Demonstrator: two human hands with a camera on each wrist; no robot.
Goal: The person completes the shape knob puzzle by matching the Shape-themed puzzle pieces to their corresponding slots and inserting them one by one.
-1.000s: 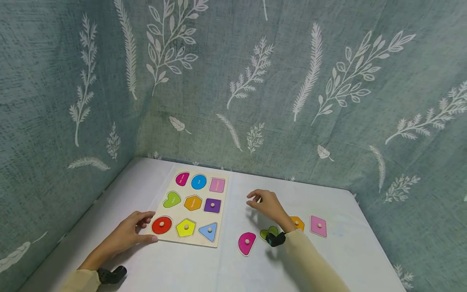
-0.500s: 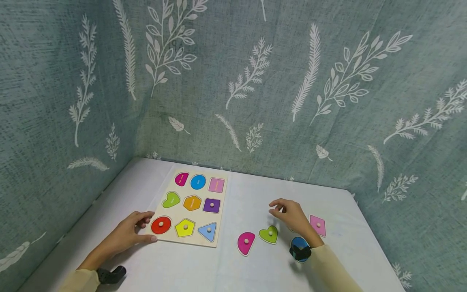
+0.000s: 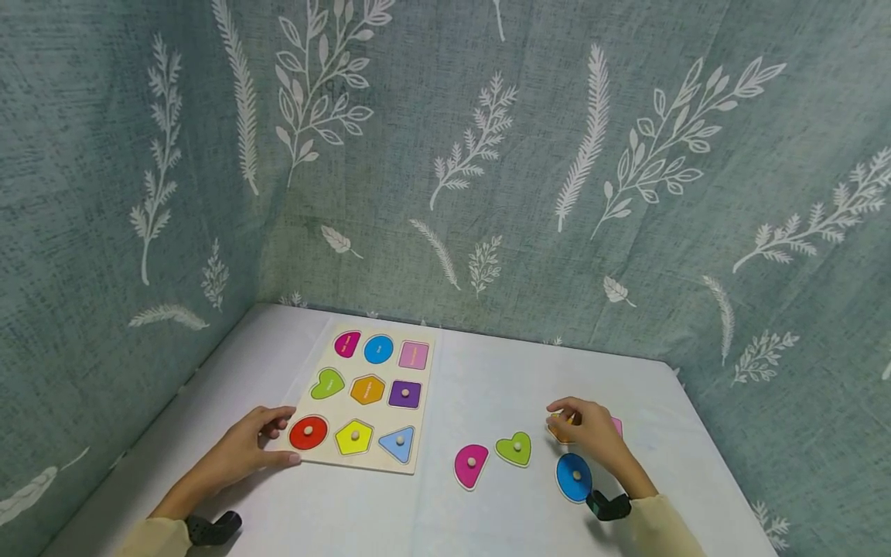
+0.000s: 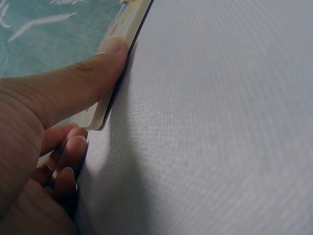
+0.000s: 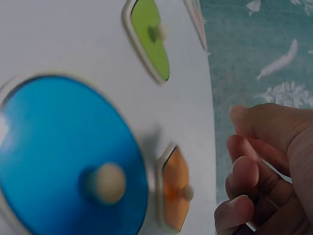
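Note:
My left hand (image 3: 244,447) grips the near left corner of a wooden puzzle board (image 3: 334,411); in the left wrist view the thumb (image 4: 93,73) presses the board's edge. The other fingers bend beside the corner. Above the orange hexagon piece (image 3: 562,435) hovers my right hand (image 3: 595,435), thumb and fingers loosely bent, nothing held. That knobbed piece (image 5: 172,176) lies apart from the fingers in the right wrist view. A blue oval-looking piece (image 3: 569,483) sits just nearer to me. The hand mostly hides a pink square piece (image 3: 618,425).
A green heart piece (image 3: 510,450) and a magenta half-round piece (image 3: 466,469) lie between board and right hand. Knobbed red (image 3: 298,435), yellow, light blue and purple pieces fill board slots. A patterned cloth wall (image 3: 418,193) bounds the white table (image 3: 480,526).
My right hand has moved right and nearer, away from the board, over the orange hexagon, uncovering the green heart and blue piece. The left hand stays on the board's corner.

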